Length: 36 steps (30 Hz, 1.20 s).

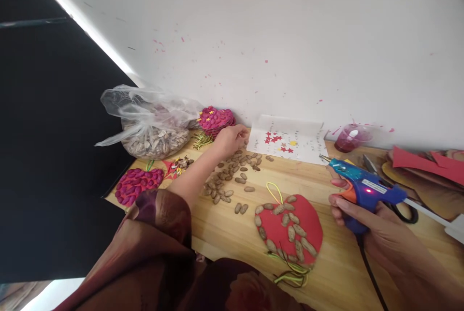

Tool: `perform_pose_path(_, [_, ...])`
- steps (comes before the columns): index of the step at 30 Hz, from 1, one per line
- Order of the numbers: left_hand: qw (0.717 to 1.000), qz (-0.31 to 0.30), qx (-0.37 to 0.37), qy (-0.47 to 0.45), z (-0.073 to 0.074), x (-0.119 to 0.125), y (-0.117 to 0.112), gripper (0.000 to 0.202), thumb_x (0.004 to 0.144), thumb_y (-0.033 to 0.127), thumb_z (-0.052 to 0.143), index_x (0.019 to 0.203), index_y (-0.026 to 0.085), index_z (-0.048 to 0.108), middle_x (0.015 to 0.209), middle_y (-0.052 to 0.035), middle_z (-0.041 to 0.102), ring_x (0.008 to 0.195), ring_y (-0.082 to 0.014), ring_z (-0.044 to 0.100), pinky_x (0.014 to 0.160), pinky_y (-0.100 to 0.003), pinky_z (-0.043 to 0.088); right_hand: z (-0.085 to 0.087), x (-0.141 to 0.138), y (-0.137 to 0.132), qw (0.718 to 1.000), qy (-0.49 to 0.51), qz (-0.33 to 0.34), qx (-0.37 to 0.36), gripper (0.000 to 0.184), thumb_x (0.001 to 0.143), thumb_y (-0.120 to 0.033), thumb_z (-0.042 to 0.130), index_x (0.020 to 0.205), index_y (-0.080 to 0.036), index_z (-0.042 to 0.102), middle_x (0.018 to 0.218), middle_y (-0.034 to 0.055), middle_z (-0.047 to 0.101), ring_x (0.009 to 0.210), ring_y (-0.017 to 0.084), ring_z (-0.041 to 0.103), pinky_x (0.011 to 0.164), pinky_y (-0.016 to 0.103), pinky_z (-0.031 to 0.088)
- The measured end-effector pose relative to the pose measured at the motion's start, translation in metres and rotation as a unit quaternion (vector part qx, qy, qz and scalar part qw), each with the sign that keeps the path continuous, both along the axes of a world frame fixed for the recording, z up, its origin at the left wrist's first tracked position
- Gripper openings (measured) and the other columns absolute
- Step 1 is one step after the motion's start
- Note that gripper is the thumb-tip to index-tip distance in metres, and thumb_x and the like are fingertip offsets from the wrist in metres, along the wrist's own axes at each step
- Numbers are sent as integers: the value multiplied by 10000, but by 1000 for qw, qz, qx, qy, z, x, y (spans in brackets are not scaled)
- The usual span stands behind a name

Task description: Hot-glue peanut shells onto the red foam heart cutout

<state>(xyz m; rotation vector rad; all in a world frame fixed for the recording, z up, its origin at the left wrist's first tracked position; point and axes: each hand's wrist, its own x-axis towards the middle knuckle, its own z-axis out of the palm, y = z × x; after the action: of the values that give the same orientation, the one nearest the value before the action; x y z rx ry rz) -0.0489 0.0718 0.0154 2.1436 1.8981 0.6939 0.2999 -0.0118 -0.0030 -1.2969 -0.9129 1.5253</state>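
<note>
Right hand (382,229) around glue gun (366,189); left hand (232,140), grip unclear, beside edge of paper (290,137); tabletop (300,178) between

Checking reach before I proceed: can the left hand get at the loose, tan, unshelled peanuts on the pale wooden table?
Likely yes: the left hand is right beside the peanuts, with nothing visible between them.

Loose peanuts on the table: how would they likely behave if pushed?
The peanuts would probably roll but wobble off line, being rounded with pinched waists. The flat, smooth-looking table may do little to stop them. Their rough, ridged shells suggest they'd not be very slippery.
</note>
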Motion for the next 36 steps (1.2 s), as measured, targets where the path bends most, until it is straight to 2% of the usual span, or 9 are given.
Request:
perform_pose_path(4, [999,-32,-20,19,-12,-1,21,583,827,11,570,1394,145,595,1099,-59,773,1047,-209,667,967,-287,499,9,-5,-2,999,-1,-8,-31,482,499,-273,984,923,-220,761,716,22,751,580,143,641,499,181,544])
perform_pose_path(7, [998,-44,-28,35,-17,2,26,613,818,34,593,1417,159,589,1079,-63,775,1078,-224,660,1007,-304,491,10,-5,-2,999,-15,-4,-38,397,510,-283,976,835,-203,763,735,38,760,578,140,636,486,180,534])
perform_pose_path(11, [998,-21,-29,49,-18,-2,25,620,809,41,587,1418,158,596,1030,-90,773,1035,-251,682,996,-344,506,6,-3,-2,999,-29,13,-40,325,523,-318,967,701,-180,732,691,41,733,560,145,628,463,190,516])
perform_pose_path(13, [999,-7,-24,45,-18,-7,23,577,840,70,582,1410,149,601,1074,-105,767,1036,-250,688,1000,-344,505,4,-3,-2,999,-28,16,-38,307,565,-340,949,687,-187,712,665,29,709,547,139,613,457,192,505])
perform_pose_path(16, [999,10,-13,28,-18,-15,21,520,896,92,524,1411,119,592,1142,-122,753,1046,-229,688,1008,-328,499,3,-2,-2,999,-23,16,-38,306,616,-366,925,731,-214,686,634,0,665,527,133,586,444,196,484])
perform_pose_path(21, [1000,-6,-12,1,-22,-23,21,539,854,39,526,1378,124,618,1007,-66,760,905,-174,689,916,-269,525,3,-3,-1,999,-31,4,-36,349,613,-382,924,803,-225,677,609,-15,626,525,138,579,432,198,468])
perform_pose_path(26, [1000,-25,-17,-2,-26,-23,22,508,812,45,580,1295,158,688,950,-48,748,858,-179,674,888,-282,531,3,-4,1,998,-48,-4,-36,389,529,-375,952,772,-201,704,710,47,730,564,160,621,460,208,501])
perform_pose_path(30, [1000,-18,-18,7,-26,-21,24,507,800,56,598,1292,140,689,945,-62,743,862,-197,666,903,-309,527,2,-2,1,998,-40,9,-42,369,562,-377,948,778,-205,703,712,49,740,566,158,629,481,207,510])
perform_pose_path(36, [1000,-11,-20,9,-24,-22,27,489,796,56,606,1271,135,687,906,-52,734,840,-194,665,867,-292,521,1,2,1,998,-31,29,-39,462,614,-394,934,981,-217,716,707,27,723,572,149,627,484,200,500])
